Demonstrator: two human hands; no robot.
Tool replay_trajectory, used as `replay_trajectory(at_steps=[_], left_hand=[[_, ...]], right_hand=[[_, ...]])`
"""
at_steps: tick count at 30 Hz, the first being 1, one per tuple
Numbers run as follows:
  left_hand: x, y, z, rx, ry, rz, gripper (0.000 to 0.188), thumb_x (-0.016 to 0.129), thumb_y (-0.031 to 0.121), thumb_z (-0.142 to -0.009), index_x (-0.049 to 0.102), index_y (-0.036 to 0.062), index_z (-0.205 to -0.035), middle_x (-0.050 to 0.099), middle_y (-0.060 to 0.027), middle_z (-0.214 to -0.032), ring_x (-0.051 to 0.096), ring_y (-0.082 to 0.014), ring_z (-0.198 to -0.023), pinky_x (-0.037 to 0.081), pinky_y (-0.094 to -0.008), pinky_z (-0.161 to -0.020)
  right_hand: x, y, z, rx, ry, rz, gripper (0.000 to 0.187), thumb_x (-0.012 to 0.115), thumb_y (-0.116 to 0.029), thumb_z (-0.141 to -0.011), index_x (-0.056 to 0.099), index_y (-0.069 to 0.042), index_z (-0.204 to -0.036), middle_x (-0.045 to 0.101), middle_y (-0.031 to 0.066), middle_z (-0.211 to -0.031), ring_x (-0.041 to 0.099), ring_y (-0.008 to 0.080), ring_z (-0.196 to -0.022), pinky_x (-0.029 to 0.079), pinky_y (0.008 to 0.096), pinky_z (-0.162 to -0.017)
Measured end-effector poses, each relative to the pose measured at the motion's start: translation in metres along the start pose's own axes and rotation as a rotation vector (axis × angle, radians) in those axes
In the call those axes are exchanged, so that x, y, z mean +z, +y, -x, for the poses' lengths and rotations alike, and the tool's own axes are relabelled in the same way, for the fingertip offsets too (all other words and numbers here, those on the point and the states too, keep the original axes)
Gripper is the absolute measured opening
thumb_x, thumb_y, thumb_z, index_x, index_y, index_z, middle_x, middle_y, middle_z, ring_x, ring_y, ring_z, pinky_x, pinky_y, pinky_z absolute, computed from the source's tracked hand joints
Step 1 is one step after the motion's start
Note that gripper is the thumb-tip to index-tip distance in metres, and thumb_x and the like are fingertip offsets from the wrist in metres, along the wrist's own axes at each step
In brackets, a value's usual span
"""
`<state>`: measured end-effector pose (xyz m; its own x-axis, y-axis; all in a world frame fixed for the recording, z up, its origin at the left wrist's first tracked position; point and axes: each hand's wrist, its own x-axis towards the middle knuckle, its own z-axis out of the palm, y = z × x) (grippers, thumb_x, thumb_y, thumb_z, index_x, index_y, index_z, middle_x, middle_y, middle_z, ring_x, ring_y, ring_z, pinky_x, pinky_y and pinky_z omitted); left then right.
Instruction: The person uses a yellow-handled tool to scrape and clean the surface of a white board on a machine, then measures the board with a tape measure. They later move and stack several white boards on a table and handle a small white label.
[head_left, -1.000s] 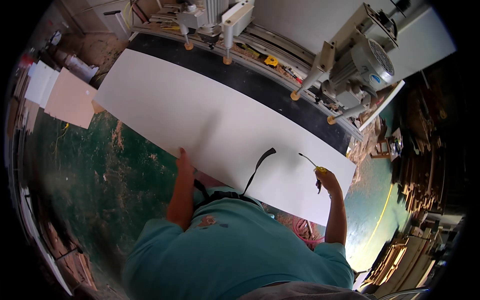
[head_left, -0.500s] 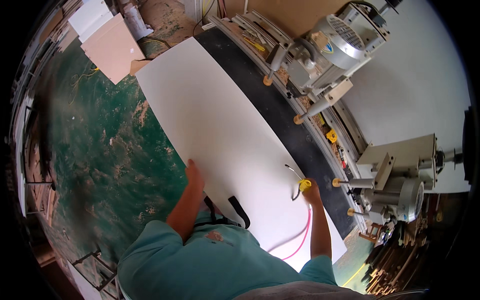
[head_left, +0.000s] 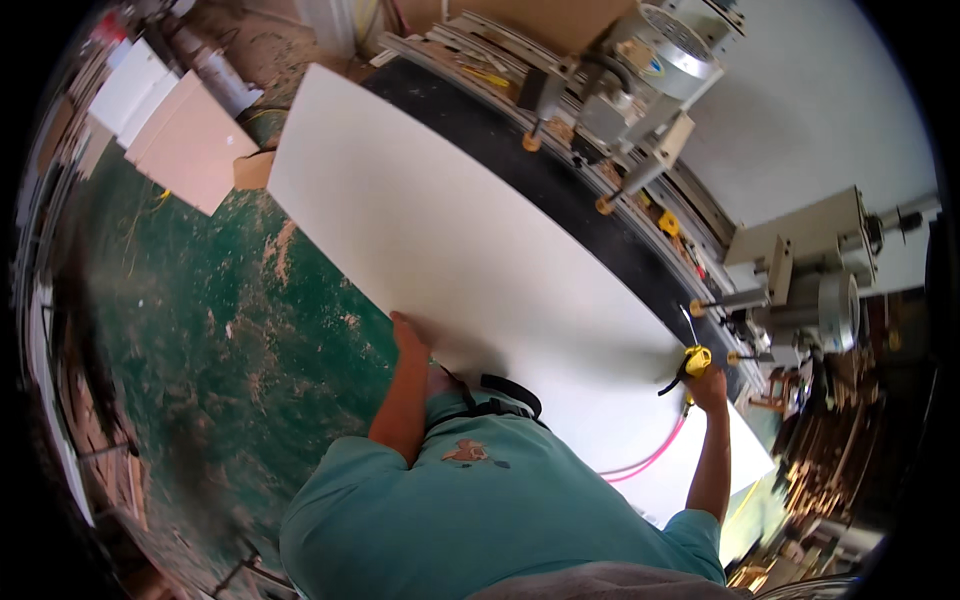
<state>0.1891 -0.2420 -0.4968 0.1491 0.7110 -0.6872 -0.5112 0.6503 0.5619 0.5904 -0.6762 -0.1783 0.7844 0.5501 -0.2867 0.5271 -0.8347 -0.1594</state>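
Note:
A long white board [head_left: 400, 220] lies slantwise in front of me, over a black bed. My left hand [head_left: 410, 338] is at the board's left edge, close to my body, and appears to grip it; part of the fingers is hidden. Over the right part of the board, my right hand [head_left: 708, 386] is closed around a yellow air blow gun [head_left: 698, 358]. Its thin metal nozzle points away from me, toward the board's far edge. From the gun's lower end a pink hose [head_left: 655, 458] curves back toward my waist.
Beyond the board runs a black machine bed [head_left: 450, 110] with a metal rail. Two motor units [head_left: 630, 110] with round pads face it. A yellow tape measure [head_left: 669, 223] lies by the rail. Panels [head_left: 190, 140] lean at the far left above the dusty green floor [head_left: 250, 290].
My right hand with the blow gun has moved right along the board, nearer its far edge. The view has shifted with my body. My left hand stays at the board's edge.

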Motion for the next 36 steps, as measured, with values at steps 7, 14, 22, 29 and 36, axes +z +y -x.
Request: replay_trajectory(at_steps=[7,14,22,29,36], left_hand=[[0.012,0.022,0.071,-0.250,-0.314,0.333,0.058,0.039,0.048,-0.099,0.048,0.0061,-0.138,0.047,-0.0128,-0.143,0.044,-0.0321,-0.131,0.037,-0.0519,-0.109],[0.054,0.066,0.111,-0.391,-0.692,0.287,0.058,0.041,0.048,-0.098,0.048,0.0057,-0.138,0.048,-0.0131,-0.143,0.044,-0.0321,-0.131,0.037,-0.0515,-0.109],[0.083,0.098,0.130,-0.447,-0.797,0.188,0.058,0.044,0.048,-0.098,0.049,0.0053,-0.138,0.048,-0.0134,-0.143,0.044,-0.0321,-0.132,0.036,-0.0509,-0.110],[0.098,0.109,0.116,-0.444,-0.782,0.126,0.059,0.046,0.048,-0.097,0.049,0.0050,-0.137,0.048,-0.0137,-0.143,0.044,-0.0321,-0.132,0.036,-0.0505,-0.111],[0.128,0.109,0.102,-0.508,-0.814,0.035,0.059,0.048,0.048,-0.096,0.049,0.0046,-0.137,0.048,-0.0140,-0.143,0.043,-0.0321,-0.133,0.035,-0.0500,-0.111]], right_hand=[[-0.097,-0.123,0.229,-0.331,0.547,0.144,0.024,0.078,-0.017,-0.067,0.062,-0.009,-0.084,0.062,0.0066,-0.067,0.061,0.0276,-0.058,0.048,0.0363,-0.060],[-0.083,-0.165,0.383,-0.417,0.909,0.356,0.023,0.069,-0.015,-0.073,0.060,-0.007,-0.093,0.069,0.0063,-0.083,0.068,0.0237,-0.078,0.051,0.0352,-0.067],[0.085,-0.175,0.356,-0.079,1.016,0.315,0.013,0.063,-0.010,-0.082,0.061,-0.010,-0.095,0.068,0.0048,-0.103,0.065,0.0226,-0.102,0.046,0.0404,-0.084],[0.120,-0.192,0.309,-0.064,0.953,0.209,0.023,0.067,-0.013,-0.072,0.062,-0.010,-0.094,0.066,0.0035,-0.105,0.063,0.0224,-0.103,0.045,0.0427,-0.088],[0.139,-0.210,0.230,0.065,0.921,0.085,0.023,0.067,-0.015,-0.071,0.063,-0.013,-0.094,0.065,0.0004,-0.107,0.062,0.0192,-0.106,0.046,0.0414,-0.089]])
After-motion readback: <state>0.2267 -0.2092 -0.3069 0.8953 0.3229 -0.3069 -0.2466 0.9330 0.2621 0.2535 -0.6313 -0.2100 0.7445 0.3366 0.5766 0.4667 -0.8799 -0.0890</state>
